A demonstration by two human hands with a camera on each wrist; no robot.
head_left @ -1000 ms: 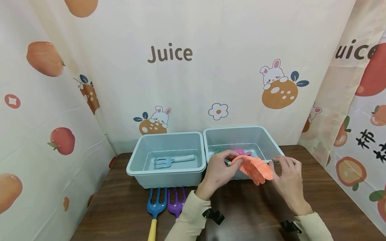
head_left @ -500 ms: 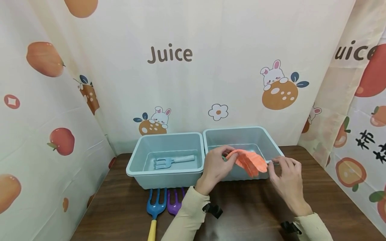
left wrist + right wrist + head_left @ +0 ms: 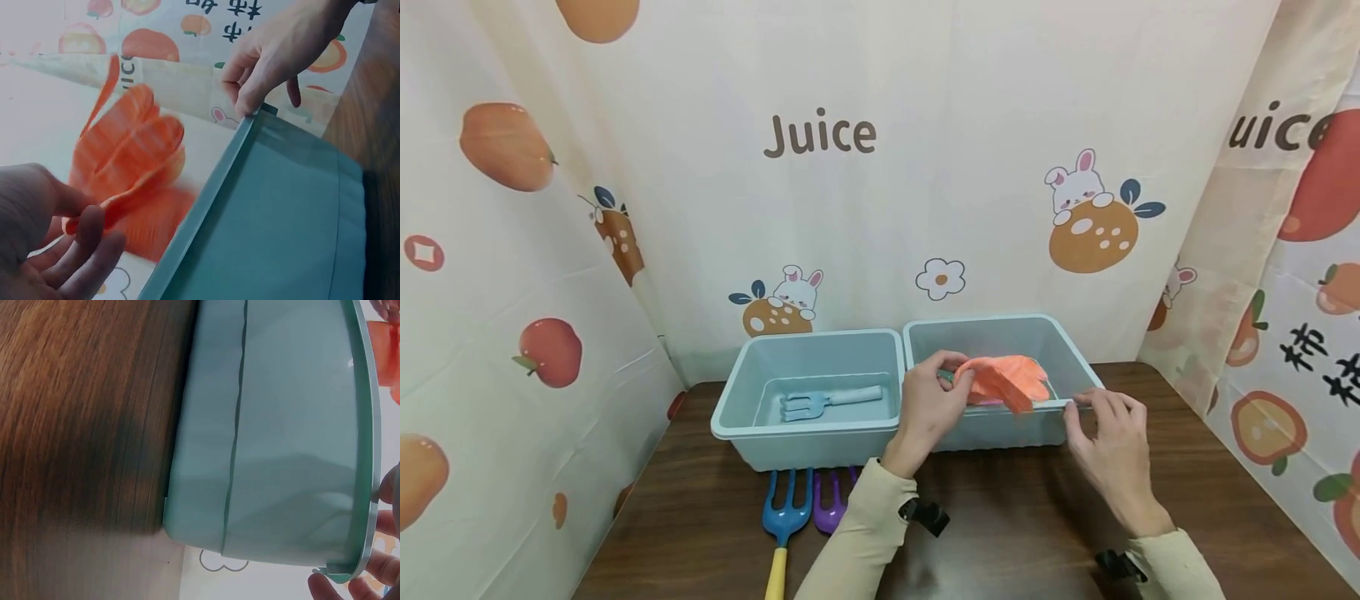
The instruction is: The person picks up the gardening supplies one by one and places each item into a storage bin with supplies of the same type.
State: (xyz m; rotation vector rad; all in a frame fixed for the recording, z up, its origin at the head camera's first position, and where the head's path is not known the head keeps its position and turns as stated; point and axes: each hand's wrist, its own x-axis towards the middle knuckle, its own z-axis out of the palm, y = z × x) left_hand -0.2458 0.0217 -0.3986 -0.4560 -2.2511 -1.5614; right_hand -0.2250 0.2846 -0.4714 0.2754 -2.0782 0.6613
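Note:
In the head view my left hand pinches an orange fabric glove by its cuff. The glove hangs over the front rim of the right light-blue bin, its fingers toward the right. The left wrist view shows the same glove, blurred, between thumb and fingers. My right hand grips the bin's front right corner. In the right wrist view fingers of that hand curl about the rim. A green thing and a bit of pink show inside the bin, mostly hidden.
A second light-blue bin stands on the left, with a small blue hand fork inside. On the brown table before it lie a blue fork with a yellow handle and a purple fork. Printed curtain surrounds the table.
My left hand has moved the glove left and up, from in front of the right bin to over its rim. The right hand stays at the bin's corner.

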